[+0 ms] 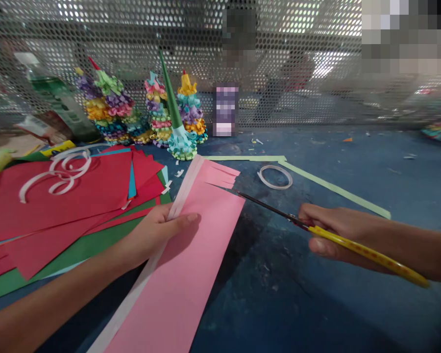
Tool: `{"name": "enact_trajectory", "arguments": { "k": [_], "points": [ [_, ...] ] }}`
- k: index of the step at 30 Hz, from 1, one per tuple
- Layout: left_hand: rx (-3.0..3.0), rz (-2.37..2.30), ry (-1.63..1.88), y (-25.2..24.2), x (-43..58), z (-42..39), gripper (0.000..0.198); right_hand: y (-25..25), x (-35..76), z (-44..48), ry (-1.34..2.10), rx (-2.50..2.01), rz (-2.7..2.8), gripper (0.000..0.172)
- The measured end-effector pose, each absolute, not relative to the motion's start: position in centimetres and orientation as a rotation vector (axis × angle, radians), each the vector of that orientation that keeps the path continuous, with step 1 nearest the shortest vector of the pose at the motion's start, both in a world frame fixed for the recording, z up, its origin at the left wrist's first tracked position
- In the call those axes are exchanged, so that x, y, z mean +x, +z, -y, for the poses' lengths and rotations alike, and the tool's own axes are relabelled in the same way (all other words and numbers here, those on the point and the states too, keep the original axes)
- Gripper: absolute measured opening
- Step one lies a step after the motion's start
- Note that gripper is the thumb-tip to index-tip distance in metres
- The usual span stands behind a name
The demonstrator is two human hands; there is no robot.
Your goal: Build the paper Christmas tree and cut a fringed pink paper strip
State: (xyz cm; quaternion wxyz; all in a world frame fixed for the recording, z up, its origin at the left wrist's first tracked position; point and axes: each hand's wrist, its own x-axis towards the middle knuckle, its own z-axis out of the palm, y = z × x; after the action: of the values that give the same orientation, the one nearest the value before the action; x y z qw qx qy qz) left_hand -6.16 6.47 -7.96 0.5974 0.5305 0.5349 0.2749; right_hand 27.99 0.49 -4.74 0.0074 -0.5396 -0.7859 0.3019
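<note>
My left hand (158, 230) grips a long pink paper strip (191, 255) by its left edge, where a white tape band runs along it; the thumb lies on top. The strip's far end is cut into a fringe of several slits. My right hand (334, 235) is closed round yellow-handled scissors (367, 252), whose dark blades point left at the strip's right edge, just below the fringe.
A stack of red, green and blue paper sheets (59, 206) lies at left with curled white tape backing (64, 169) on top. Colourful paper cone trees (172, 117) stand at the back before a perforated metal screen. A tape ring (275, 176) and green strip (334, 189) lie on the blue table.
</note>
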Motion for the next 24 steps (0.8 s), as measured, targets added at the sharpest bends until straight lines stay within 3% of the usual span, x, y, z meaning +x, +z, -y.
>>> {"name": "enact_trajectory", "arguments": {
  "k": [13, 24],
  "points": [
    [1.307, -1.193, 0.582, -8.1, -6.7, -6.6, 0.035, -4.7, 25.3, -2.9, 1.017, -1.715, 2.579, 0.052],
    [1.247, -1.151, 0.563, -8.7, -7.0, -7.1, 0.041, -5.0, 26.2, -3.4, 1.048, -1.687, 2.582, 0.047]
  ]
}}
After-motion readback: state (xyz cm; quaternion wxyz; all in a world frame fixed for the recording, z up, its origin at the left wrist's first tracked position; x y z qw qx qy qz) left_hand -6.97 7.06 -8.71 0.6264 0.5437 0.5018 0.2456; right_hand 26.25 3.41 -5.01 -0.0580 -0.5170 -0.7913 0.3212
